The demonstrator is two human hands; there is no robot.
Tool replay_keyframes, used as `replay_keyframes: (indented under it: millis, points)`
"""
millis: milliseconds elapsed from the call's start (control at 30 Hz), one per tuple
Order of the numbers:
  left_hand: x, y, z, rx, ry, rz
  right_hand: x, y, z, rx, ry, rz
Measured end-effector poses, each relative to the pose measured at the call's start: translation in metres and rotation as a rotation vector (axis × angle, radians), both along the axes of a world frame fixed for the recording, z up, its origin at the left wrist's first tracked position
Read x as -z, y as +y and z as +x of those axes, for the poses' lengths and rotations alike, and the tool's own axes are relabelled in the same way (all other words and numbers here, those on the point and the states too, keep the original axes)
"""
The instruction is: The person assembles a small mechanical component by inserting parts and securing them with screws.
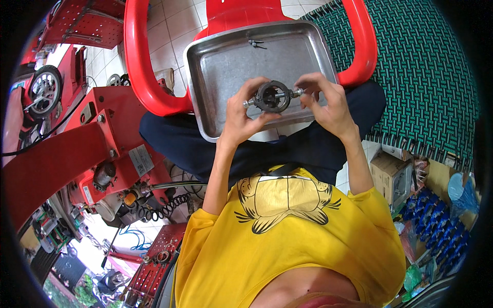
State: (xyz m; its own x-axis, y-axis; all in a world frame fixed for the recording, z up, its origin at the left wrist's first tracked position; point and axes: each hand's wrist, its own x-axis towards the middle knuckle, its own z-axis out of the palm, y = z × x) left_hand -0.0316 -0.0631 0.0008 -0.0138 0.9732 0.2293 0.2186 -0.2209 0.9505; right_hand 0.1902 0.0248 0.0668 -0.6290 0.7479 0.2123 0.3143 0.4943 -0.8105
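Over the near part of a shallow metal tray (pixel 257 69), I hold a dark ring-shaped metal part (pixel 273 96) with a silver bolt through its sides. My left hand (pixel 240 110) wraps its left side, thumb below and fingers above; a silver bolt end (pixel 247 104) sticks out beside the fingers. At the right side, the fingers and thumb of my right hand (pixel 328 102) curl about the other silver bolt end (pixel 297 93). Some small dark bolts (pixel 255 44) lie near the tray's far edge.
The tray rests on a red plastic chair (pixel 136 61) between my legs. Red machinery (pixel 123 164) with hoses stands close on my left. To the right are a green woven mat (pixel 411 66), a cardboard box (pixel 387 174) and blue parts (pixel 436 215).
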Motion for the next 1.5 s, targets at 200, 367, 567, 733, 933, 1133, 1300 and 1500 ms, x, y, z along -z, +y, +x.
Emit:
replay_keyframes:
  millis: [200, 367, 567, 733, 933, 1133, 1300, 1500]
  points:
    - [0.000, 0.000, 0.000, -0.006, 0.013, 0.021, 0.001, -0.002, 0.000, -0.017, -0.015, 0.031]
    - [0.000, 0.000, 0.000, 0.000, 0.009, 0.026, -0.002, -0.003, -0.006, 0.030, 0.059, 0.029]
    - [0.003, -0.001, -0.001, -0.004, -0.004, 0.030, 0.003, 0.005, 0.003, -0.079, -0.074, 0.075]
    - [0.001, 0.000, -0.001, -0.004, 0.009, 0.023, -0.002, -0.001, -0.004, -0.017, -0.009, 0.014]
    - [0.000, 0.000, 0.000, -0.010, 0.012, 0.025, -0.006, 0.001, -0.004, -0.059, -0.061, -0.007]
    - [0.000, 0.000, 0.000, -0.010, 0.015, 0.024, -0.001, 0.004, 0.000, -0.060, -0.049, -0.028]
    - [-0.001, 0.001, 0.001, -0.013, 0.012, 0.023, -0.004, -0.001, -0.004, -0.032, 0.024, -0.014]
    - [-0.001, 0.000, 0.001, -0.006, 0.014, 0.021, 0.000, 0.002, -0.001, -0.062, -0.053, 0.036]
